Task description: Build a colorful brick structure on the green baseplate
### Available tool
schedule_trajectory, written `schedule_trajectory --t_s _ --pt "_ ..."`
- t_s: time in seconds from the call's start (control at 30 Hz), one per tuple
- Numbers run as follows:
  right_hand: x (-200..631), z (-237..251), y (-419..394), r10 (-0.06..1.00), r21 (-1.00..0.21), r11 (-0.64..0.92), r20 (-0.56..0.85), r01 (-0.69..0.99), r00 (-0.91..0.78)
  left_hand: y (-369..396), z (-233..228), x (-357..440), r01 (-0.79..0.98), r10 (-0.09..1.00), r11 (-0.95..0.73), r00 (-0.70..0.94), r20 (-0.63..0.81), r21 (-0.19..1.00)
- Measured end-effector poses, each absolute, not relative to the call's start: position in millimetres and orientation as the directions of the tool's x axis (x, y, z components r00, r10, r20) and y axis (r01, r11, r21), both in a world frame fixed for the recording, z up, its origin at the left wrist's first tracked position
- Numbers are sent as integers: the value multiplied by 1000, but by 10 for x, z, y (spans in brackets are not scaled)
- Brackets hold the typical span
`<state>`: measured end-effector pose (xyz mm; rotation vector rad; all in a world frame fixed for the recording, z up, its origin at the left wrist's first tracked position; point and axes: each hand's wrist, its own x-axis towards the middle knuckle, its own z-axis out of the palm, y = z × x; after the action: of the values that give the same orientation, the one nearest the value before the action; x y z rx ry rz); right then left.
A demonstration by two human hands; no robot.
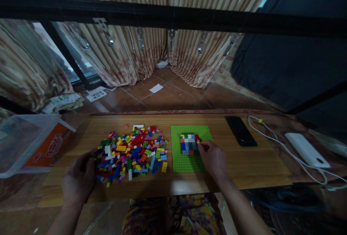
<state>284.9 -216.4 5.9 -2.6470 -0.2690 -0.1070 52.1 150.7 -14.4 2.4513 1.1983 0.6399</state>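
**Small Block Patch Up, Most Bricks Loose**

Right hand (pixel 214 159) at the right edge of the brick build (pixel 189 143), fingertips pressed together against its side, seemingly pinching or pressing a small piece there; too small to tell which. Left hand (pixel 78 177) resting at the near-left edge of the loose brick pile (pixel 132 152), fingers curled and lightly spread, holding nothing visible.

Build sitting on the far half of the green baseplate (pixel 191 162), a low multicoloured patch of red, blue, white and green. By the look of it, early going: only a small block assembled, most of the plate bare, a large heap of bricks unused just left of the plate.

Elsewhere on the wooden table (pixel 244 170): a clear plastic bin (pixel 18 144) far left, a dark phone (pixel 240 131), a white power bank (pixel 306 149) with white cable (pixel 271 137).
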Motion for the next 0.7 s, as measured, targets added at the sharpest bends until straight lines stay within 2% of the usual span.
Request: schedule_trajectory --t_s 0.2,0.33,0.7 --pt "2861 103 -2035 85 -363 -927 51 98 995 1485 -125 530 646 796 -598 549 255 475" --pt "2858 124 -1991 54 -330 -942 52 68 997 1475 -116 528 650 800 -594 541 261 473" --pt "2899 80 -1981 85 -324 -937 156 132 984 1481 -117 532 653 807 -582 539 242 484"
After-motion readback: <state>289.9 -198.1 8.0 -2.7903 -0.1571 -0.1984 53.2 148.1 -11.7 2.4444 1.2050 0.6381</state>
